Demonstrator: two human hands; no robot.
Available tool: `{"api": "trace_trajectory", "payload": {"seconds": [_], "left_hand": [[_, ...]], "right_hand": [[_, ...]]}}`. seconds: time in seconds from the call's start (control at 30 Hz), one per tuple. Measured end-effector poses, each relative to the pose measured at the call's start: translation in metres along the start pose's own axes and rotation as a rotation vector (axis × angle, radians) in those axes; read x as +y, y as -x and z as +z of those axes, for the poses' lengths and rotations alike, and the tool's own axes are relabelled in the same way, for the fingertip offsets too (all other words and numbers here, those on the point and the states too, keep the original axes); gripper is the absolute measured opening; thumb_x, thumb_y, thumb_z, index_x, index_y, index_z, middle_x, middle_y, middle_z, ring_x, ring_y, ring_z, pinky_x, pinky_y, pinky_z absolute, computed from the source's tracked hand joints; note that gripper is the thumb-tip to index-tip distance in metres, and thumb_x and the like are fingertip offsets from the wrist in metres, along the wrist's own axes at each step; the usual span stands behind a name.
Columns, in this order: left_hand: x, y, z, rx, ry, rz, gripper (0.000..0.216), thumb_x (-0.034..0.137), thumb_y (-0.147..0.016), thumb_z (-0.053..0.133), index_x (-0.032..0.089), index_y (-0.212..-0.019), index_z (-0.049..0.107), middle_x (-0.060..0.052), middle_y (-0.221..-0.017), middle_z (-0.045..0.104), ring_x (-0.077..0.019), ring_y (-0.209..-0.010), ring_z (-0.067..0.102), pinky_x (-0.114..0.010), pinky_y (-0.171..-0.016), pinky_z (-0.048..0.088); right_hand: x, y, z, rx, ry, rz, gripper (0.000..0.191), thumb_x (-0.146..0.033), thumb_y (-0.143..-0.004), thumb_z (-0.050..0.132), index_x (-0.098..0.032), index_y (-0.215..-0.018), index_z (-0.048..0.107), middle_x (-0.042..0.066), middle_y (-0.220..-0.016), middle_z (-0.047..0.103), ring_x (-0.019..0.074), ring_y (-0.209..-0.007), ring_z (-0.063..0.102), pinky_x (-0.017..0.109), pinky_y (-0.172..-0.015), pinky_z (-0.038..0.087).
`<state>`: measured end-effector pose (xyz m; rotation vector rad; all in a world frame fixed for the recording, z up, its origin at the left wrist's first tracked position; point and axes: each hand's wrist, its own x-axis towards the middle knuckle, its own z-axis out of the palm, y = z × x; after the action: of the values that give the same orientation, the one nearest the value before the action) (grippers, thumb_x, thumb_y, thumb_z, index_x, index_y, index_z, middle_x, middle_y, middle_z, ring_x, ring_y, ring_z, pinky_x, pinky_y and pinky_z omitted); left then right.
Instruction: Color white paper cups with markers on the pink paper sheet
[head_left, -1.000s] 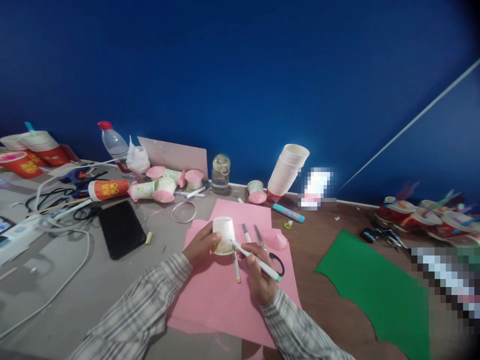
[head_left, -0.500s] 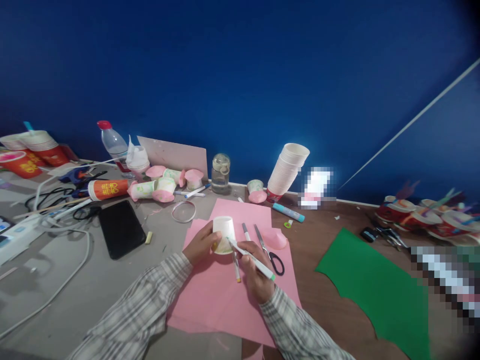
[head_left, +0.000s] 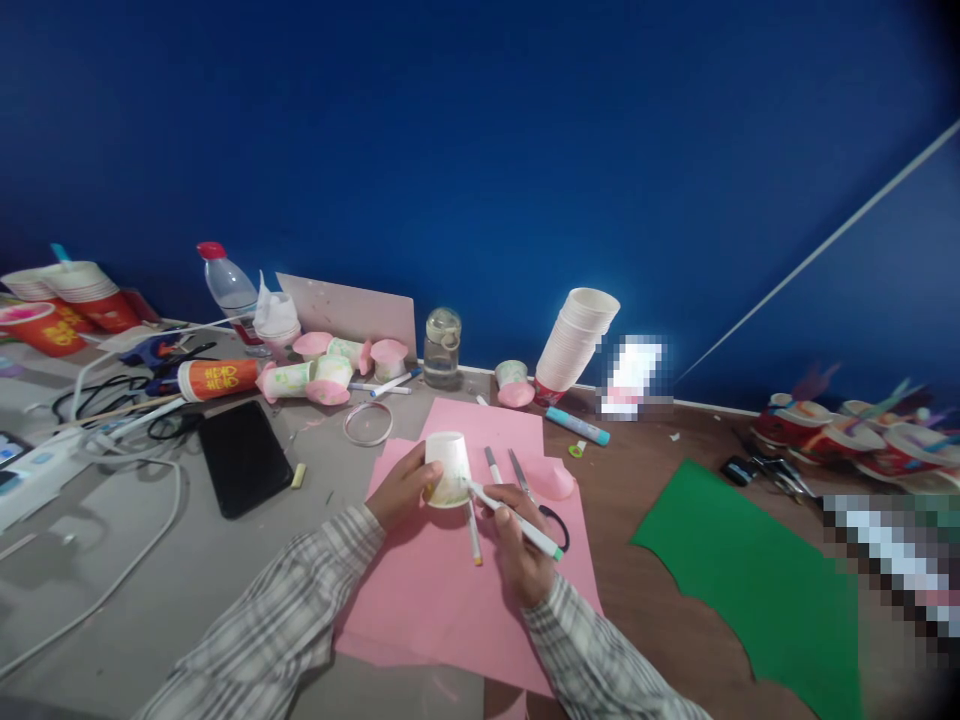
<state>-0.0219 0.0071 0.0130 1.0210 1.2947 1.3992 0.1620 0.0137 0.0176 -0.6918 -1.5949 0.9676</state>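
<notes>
My left hand (head_left: 399,488) is closed round an upturned white paper cup (head_left: 448,468) that stands on a pink paper sheet (head_left: 450,590). My right hand (head_left: 519,545) grips a white marker with a green end (head_left: 517,521); its tip touches the cup's lower right side. Two more markers (head_left: 475,535) and black-handled scissors (head_left: 541,500) lie on the pink sheet beside the hands. A pink paper cone (head_left: 550,478) rests just right of the scissors.
A black phone (head_left: 241,456), cables (head_left: 112,440), a power strip and a tape ring (head_left: 367,423) lie left. Decorated cups (head_left: 315,372), a water bottle (head_left: 225,285), a glass jar (head_left: 441,348) and a leaning cup stack (head_left: 574,340) line the blue wall. Green paper (head_left: 757,580) lies right.
My right hand shifted the marker slightly left along the cup and back right again. The left hand and cup stayed put.
</notes>
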Motion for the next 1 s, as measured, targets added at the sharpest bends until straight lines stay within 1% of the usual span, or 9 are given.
{"api": "trace_trajectory", "payload": {"seconds": [0.1, 0.23, 0.37, 0.57, 0.73, 0.87, 1.0], "left_hand": [[0.0028, 0.0005, 0.0015, -0.008, 0.007, 0.003, 0.044, 0.032, -0.062, 0.058, 0.014, -0.102, 0.061, -0.009, -0.086, 0.064, -0.0263, -0.077, 0.053, -0.038, -0.067, 0.041], [0.007, 0.0013, 0.0047, -0.001, 0.027, -0.017, 0.044, 0.031, -0.061, 0.058, 0.013, -0.101, 0.061, -0.009, -0.083, 0.064, -0.0255, -0.074, 0.053, -0.037, -0.064, 0.042], [0.0056, 0.0011, 0.0048, -0.007, 0.04, -0.049, 0.044, 0.029, -0.062, 0.057, 0.013, -0.104, 0.059, -0.009, -0.086, 0.064, -0.0262, -0.076, 0.054, -0.038, -0.066, 0.042], [0.0045, 0.0013, 0.0035, -0.007, 0.014, -0.019, 0.041, 0.03, -0.063, 0.056, 0.014, -0.1, 0.06, -0.009, -0.086, 0.064, -0.0269, -0.078, 0.054, -0.038, -0.068, 0.042], [0.0079, 0.0017, 0.0044, -0.007, 0.008, -0.021, 0.041, 0.031, -0.062, 0.057, 0.014, -0.099, 0.061, -0.008, -0.082, 0.064, -0.0268, -0.076, 0.053, -0.038, -0.065, 0.041], [0.0078, 0.0011, 0.0043, 0.006, -0.004, -0.019, 0.038, 0.031, -0.061, 0.058, 0.014, -0.096, 0.062, -0.008, -0.082, 0.064, -0.0266, -0.076, 0.053, -0.038, -0.067, 0.041], [0.0063, 0.0005, 0.0026, 0.011, -0.016, -0.007, 0.039, 0.033, -0.061, 0.057, 0.014, -0.095, 0.062, -0.008, -0.08, 0.063, -0.026, -0.075, 0.052, -0.037, -0.065, 0.04]], "right_hand": [[0.0009, 0.0011, -0.0012, 0.006, -0.017, 0.008, 0.027, -0.036, -0.084, 0.045, -0.02, -0.087, 0.067, 0.004, -0.074, 0.066, 0.0207, -0.063, 0.062, 0.033, -0.057, 0.05], [-0.0001, 0.0019, -0.0014, -0.021, -0.02, -0.007, 0.026, -0.036, -0.083, 0.047, -0.02, -0.089, 0.067, 0.005, -0.074, 0.067, 0.0207, -0.064, 0.062, 0.032, -0.057, 0.05], [-0.0044, 0.0006, -0.0013, -0.044, -0.002, -0.019, 0.026, -0.036, -0.084, 0.047, -0.018, -0.089, 0.066, 0.005, -0.074, 0.067, 0.0207, -0.064, 0.063, 0.032, -0.057, 0.05], [-0.0051, -0.0001, 0.0003, -0.035, 0.011, -0.027, 0.026, -0.035, -0.084, 0.047, -0.018, -0.089, 0.066, 0.005, -0.075, 0.067, 0.0207, -0.064, 0.063, 0.031, -0.057, 0.05], [-0.0035, 0.0003, 0.001, -0.043, 0.034, -0.036, 0.024, -0.033, -0.084, 0.047, -0.019, -0.088, 0.066, 0.004, -0.074, 0.066, 0.0204, -0.062, 0.063, 0.031, -0.055, 0.05], [-0.0033, 0.0001, 0.0007, -0.046, 0.037, -0.038, 0.023, -0.031, -0.083, 0.047, -0.019, -0.088, 0.066, 0.004, -0.073, 0.066, 0.0203, -0.062, 0.063, 0.031, -0.055, 0.049], [-0.0028, 0.001, -0.0004, -0.053, 0.033, -0.023, 0.024, -0.032, -0.083, 0.047, -0.019, -0.087, 0.066, 0.004, -0.072, 0.066, 0.0202, -0.06, 0.063, 0.031, -0.054, 0.049]]}}
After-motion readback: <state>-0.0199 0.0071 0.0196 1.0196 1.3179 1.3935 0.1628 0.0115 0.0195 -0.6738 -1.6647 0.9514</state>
